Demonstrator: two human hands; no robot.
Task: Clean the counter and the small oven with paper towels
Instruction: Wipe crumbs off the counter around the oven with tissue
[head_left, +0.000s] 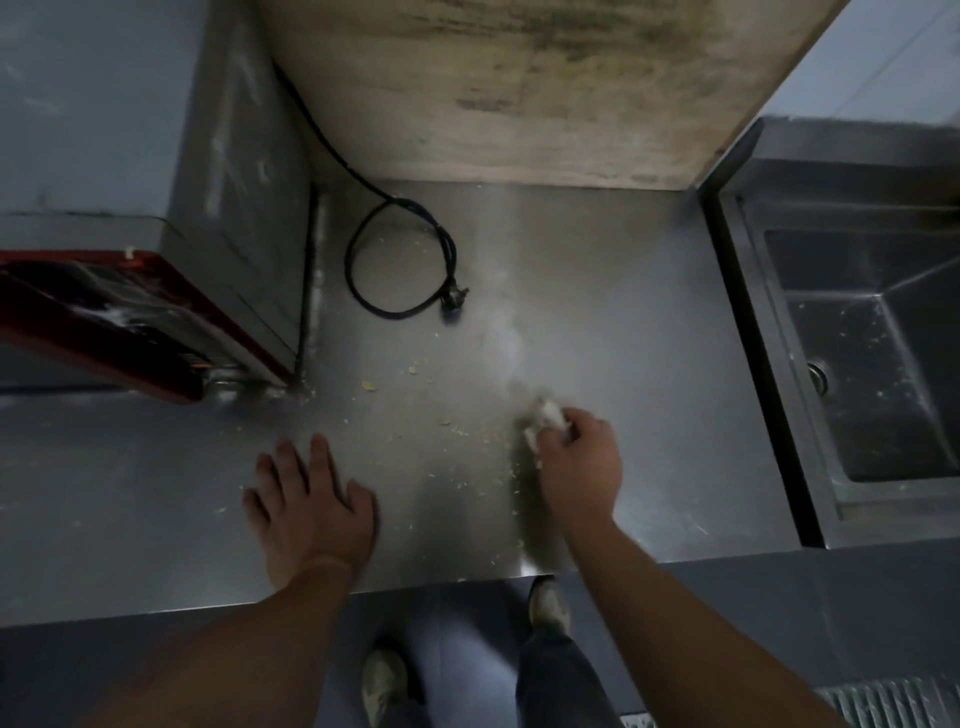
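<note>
Bare forearms, no sleeves visible. Dark blue trousers (550, 675), loose at the legs. Pale, worn shoes (383, 686), greyish-beige, with darker marks on top.

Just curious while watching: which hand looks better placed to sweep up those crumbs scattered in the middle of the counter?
The right hand, probably. Its fingers already grip the paper towel, right beside the crumbs. The left hand lies flat on the counter, holding nothing.

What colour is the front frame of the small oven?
Red, seen in the head view: the small oven has a red front frame around dark glass.
</note>
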